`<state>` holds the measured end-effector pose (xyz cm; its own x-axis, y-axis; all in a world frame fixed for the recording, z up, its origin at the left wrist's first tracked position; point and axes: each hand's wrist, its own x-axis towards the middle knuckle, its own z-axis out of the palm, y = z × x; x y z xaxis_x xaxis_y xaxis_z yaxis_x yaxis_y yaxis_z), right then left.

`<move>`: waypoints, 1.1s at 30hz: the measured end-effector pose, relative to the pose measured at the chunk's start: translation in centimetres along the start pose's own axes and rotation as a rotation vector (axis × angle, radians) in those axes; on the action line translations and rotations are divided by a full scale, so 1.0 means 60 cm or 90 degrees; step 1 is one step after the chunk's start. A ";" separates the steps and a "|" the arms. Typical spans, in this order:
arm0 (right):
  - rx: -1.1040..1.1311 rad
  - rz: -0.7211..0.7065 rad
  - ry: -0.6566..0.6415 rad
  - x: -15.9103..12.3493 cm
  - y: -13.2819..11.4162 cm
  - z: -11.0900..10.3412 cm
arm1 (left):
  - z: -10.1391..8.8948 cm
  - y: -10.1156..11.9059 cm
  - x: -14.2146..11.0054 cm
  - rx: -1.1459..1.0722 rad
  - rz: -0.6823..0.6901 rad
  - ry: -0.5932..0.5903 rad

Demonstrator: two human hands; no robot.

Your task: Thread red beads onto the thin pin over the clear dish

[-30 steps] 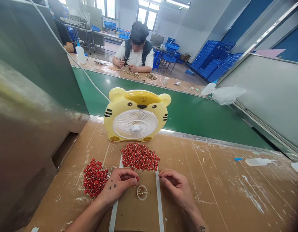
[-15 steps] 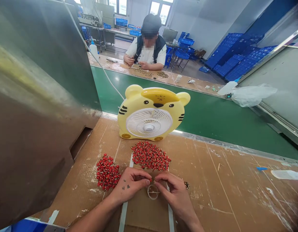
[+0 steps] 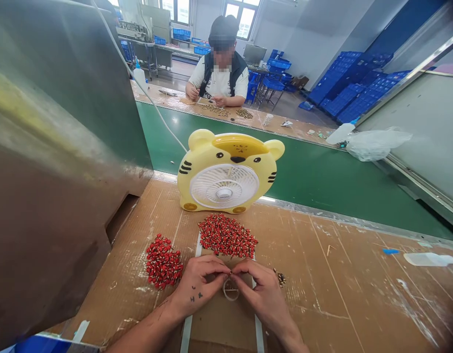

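Cardboard-covered worktop (image 3: pixel 322 289) bears red pieces (image 3: pixel 228 236) heaped ahead, probably for easy reach; left hand (image 3: pixel 202 283) and right hand (image 3: pixel 262 288) clamp their grips on a tiny piece (image 3: pixel 231 273) near the clear cup (image 3: pixel 231 299), likely for steadiness.

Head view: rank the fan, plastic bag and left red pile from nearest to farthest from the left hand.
1. Left red pile, just left of the left hand
2. Fan, ahead, slightly right
3. Plastic bag, far right
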<state>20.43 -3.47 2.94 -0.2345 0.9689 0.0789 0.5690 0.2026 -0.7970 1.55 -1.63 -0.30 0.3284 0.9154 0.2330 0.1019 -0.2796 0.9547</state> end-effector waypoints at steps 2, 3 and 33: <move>-0.013 -0.003 -0.005 -0.001 0.000 0.000 | -0.001 0.000 -0.001 0.004 -0.012 0.000; -0.019 -0.001 -0.006 -0.001 0.000 0.001 | -0.002 0.001 -0.001 0.006 -0.020 -0.006; -0.014 -0.055 0.038 0.001 -0.003 0.012 | -0.010 0.005 0.000 0.008 -0.125 -0.003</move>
<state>19.75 -3.58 2.66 -0.2371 0.9541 0.1829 0.5659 0.2887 -0.7723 1.01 -1.55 0.09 0.3052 0.9514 0.0418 0.1766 -0.0997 0.9792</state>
